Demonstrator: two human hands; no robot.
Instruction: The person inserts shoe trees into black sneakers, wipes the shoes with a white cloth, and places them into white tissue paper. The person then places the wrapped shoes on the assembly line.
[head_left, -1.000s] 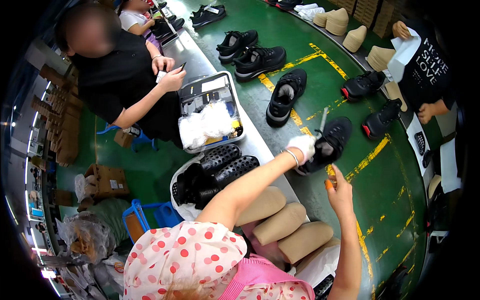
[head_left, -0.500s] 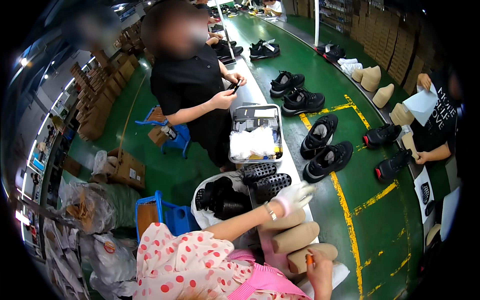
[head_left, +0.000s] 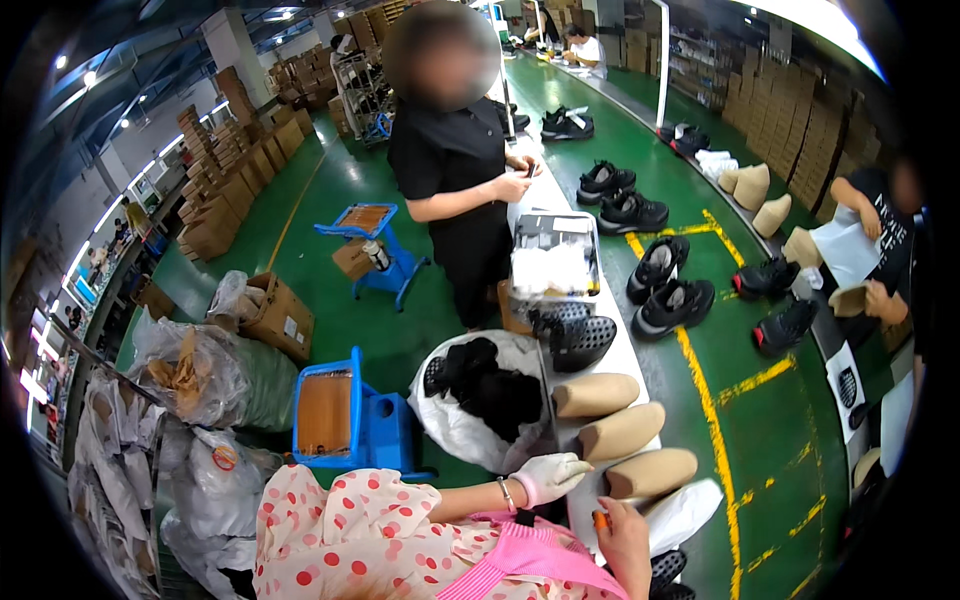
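Observation:
My left hand [head_left: 556, 476], in a white glove, is over the bench edge beside the beige shoe forms [head_left: 622, 431]. Its fingers are stretched out and nothing shows in them. Nearer to me, my bare right hand [head_left: 624, 532] is closed around a small orange object [head_left: 601, 520]; most of it is hidden by the fingers, so its kind is unclear. Several beige forms lie side by side on the white bench, the nearest one [head_left: 655, 472] just ahead of my right hand. A white wrapped piece [head_left: 684, 513] lies next to it.
Black hole-dotted shoe-shaped pieces [head_left: 583, 340] and a filled tray [head_left: 597, 283] stand farther along the bench. A white bag [head_left: 440, 432] of black items sits left. Black shoes [head_left: 674, 307] line the green surface. A co-worker [head_left: 450, 160] stands ahead; another [head_left: 880, 235] works at right.
My left hand has drawn back toward me from above the forms. The right hand still holds the orange object. The view has shifted, and the co-worker at right has moved the beige form.

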